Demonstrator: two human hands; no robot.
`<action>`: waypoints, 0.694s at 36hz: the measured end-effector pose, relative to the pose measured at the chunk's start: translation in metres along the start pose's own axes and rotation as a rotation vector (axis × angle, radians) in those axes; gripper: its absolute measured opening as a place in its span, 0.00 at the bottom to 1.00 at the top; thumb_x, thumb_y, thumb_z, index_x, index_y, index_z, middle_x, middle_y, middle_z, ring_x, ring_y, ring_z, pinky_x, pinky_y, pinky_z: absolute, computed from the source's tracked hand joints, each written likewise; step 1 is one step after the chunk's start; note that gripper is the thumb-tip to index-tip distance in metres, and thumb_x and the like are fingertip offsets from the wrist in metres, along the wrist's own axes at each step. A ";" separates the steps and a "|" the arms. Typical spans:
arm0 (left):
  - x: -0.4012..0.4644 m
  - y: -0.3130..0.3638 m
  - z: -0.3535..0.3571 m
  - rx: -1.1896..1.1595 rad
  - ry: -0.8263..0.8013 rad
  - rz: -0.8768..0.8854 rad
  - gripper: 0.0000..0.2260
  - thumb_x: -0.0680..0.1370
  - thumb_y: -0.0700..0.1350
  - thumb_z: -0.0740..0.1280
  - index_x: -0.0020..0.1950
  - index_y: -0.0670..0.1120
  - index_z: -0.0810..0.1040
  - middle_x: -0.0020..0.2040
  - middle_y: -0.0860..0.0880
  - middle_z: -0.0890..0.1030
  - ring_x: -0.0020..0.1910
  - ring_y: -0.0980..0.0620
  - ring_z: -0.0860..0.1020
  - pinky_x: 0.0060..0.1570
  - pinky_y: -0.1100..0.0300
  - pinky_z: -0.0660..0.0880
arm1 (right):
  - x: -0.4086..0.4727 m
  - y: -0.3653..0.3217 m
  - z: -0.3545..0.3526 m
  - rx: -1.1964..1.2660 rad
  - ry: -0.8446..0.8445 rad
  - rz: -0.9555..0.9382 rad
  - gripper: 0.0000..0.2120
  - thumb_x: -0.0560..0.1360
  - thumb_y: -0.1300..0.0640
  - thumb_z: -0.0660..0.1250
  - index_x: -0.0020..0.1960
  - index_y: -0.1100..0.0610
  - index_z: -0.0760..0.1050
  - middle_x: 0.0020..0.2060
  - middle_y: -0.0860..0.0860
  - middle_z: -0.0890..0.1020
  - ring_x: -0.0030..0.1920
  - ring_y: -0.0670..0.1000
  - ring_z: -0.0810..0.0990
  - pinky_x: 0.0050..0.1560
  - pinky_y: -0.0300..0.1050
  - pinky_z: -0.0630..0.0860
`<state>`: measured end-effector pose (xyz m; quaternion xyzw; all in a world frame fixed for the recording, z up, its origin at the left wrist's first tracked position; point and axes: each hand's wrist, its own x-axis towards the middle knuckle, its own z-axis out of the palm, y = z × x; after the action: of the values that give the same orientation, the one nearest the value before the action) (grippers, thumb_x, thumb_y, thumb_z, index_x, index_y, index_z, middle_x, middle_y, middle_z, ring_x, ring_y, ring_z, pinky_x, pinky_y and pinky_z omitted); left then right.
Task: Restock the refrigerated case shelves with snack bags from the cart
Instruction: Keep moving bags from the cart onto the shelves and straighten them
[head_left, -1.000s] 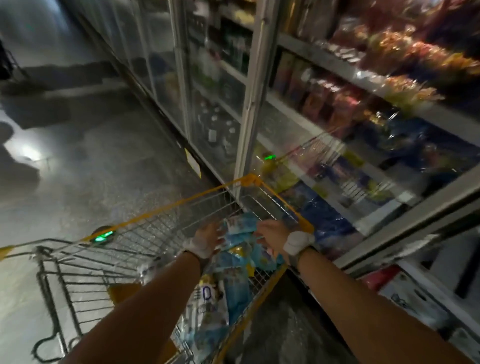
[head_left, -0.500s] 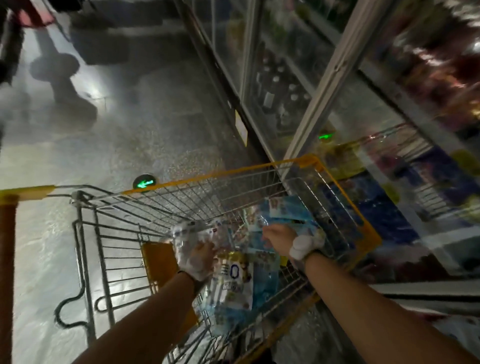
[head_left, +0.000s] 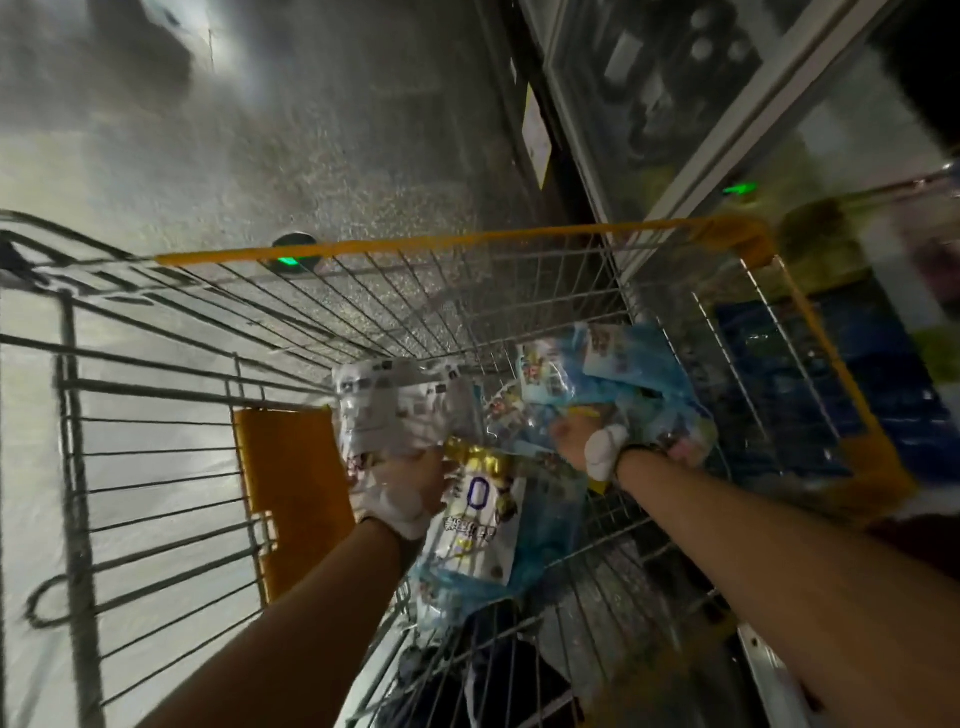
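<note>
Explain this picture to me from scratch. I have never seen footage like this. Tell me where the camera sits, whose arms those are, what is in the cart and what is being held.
The camera is worn on a person's head and looks forward and down, so the two bare arms reaching in from the bottom are that person's own. There is no robot. In front of them stands a wire shopping cart with a yellow rim, parked beside a glass-fronted refrigerated case on the right. A pile of snack bags, mostly blue and white, lies in the cart basket. The left hand grips a pale, whitish bag lifted above the pile. The right hand reaches into the blue bags and seems to grasp one, though blur hides the fingers. Both hands have white wrapping near the wrist.
</note>
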<state>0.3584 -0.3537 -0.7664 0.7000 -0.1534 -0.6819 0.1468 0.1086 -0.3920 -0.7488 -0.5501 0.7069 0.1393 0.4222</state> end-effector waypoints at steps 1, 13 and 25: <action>0.001 0.000 0.002 0.057 0.007 0.038 0.18 0.84 0.49 0.58 0.68 0.39 0.74 0.64 0.39 0.79 0.60 0.39 0.79 0.51 0.51 0.77 | 0.006 0.003 0.006 -0.044 -0.025 -0.007 0.02 0.80 0.55 0.61 0.50 0.50 0.68 0.49 0.50 0.73 0.49 0.48 0.68 0.51 0.41 0.65; 0.012 -0.012 0.017 -0.112 0.060 0.076 0.11 0.81 0.51 0.66 0.43 0.46 0.80 0.39 0.49 0.83 0.29 0.55 0.77 0.26 0.65 0.68 | 0.055 0.020 0.052 -0.291 -0.007 -0.046 0.16 0.76 0.49 0.64 0.60 0.57 0.76 0.58 0.58 0.79 0.58 0.60 0.77 0.57 0.50 0.73; -0.004 -0.004 0.018 -0.099 0.091 0.148 0.09 0.82 0.44 0.63 0.51 0.43 0.82 0.49 0.46 0.85 0.38 0.52 0.80 0.29 0.64 0.72 | 0.043 0.025 0.012 -0.158 -0.086 -0.273 0.09 0.78 0.56 0.66 0.41 0.52 0.69 0.36 0.49 0.76 0.35 0.40 0.72 0.37 0.38 0.67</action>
<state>0.3406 -0.3485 -0.7645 0.7089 -0.1638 -0.6434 0.2380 0.0902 -0.4035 -0.7946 -0.6662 0.5935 0.1594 0.4225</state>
